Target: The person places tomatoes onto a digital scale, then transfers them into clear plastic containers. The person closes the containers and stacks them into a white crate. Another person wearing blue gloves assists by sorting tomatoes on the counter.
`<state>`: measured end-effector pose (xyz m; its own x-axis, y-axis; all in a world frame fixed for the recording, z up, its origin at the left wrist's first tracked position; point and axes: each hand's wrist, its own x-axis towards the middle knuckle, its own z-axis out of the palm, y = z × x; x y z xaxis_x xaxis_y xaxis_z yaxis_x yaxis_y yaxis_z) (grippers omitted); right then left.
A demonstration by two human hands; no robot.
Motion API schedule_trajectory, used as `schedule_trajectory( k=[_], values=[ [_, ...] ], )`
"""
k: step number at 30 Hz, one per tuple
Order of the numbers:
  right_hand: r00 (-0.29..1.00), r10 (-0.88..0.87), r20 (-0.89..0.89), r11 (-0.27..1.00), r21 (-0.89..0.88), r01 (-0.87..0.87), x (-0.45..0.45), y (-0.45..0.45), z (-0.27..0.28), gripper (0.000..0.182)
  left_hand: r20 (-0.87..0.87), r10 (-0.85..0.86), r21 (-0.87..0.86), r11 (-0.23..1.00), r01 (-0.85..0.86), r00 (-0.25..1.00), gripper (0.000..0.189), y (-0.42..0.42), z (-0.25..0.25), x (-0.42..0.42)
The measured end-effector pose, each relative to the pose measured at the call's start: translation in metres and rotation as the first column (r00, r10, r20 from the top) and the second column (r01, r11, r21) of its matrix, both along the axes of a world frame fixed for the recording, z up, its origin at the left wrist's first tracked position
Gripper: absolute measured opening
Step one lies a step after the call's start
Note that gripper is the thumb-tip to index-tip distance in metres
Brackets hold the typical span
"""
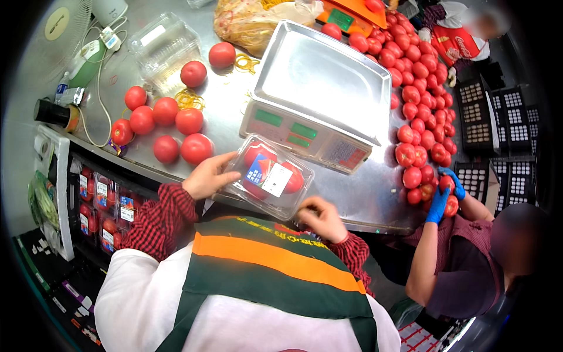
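Note:
My left hand [212, 176] grips the left end of a clear plastic clamshell box [295, 203] with several tomatoes inside and two printed labels on its lid. At the box's lower right corner is my right hand [322, 216], its fingers curled and slightly blurred; whether it touches the box I cannot tell. Just beyond the box stands a digital scale [323, 79] with a bare metal pan and lit green displays. Loose tomatoes [196, 148] lie on the metal table [228, 94] left of the scale, beside yellow rubber bands [189, 99].
Empty clamshell boxes [165, 48] are stacked at the back left. A black crate [151, 187] of packed tomato boxes sits below the table's left edge. At right, a co-worker's blue-gloved hands [437, 204] hold tomatoes by a large tomato pile [413, 99]. Another person [455, 39] stands beyond.

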<state>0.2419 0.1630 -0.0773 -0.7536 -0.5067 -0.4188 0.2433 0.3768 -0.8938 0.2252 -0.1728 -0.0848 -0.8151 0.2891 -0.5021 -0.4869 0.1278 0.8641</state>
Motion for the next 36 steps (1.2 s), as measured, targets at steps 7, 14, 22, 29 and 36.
schedule_trajectory(
  k=[7,14,22,29,36],
  values=[
    [0.966,-0.229,-0.122,0.973,0.003,0.231,-0.066,-0.027,-0.016,0.038,-0.145,-0.359,-0.199,0.923,0.329,0.922,0.055,-0.002,0.021,-0.047],
    [0.862,-0.188,0.471,0.943,-0.158,0.292,-0.015,-0.023,0.012,0.024,-0.503,-0.258,-0.762,0.583,-0.282,0.825,0.029,-0.052,-0.015,-0.149],
    [0.991,-0.069,0.116,0.997,0.046,0.064,0.012,0.009,-0.004,0.021,-0.388,-0.411,-0.898,0.370,-0.238,0.825,0.019,-0.046,-0.028,-0.173],
    [0.872,-0.336,-0.356,0.932,0.009,0.362,-0.033,-0.010,0.021,0.015,-0.375,-0.384,-0.908,0.337,-0.250,0.844,0.016,-0.049,-0.029,-0.167],
    [0.833,-0.288,-0.473,0.949,-0.028,0.313,-0.031,-0.029,0.025,0.016,-0.574,-0.470,-0.752,0.627,-0.204,0.671,0.015,-0.050,-0.012,-0.147]
  ],
)
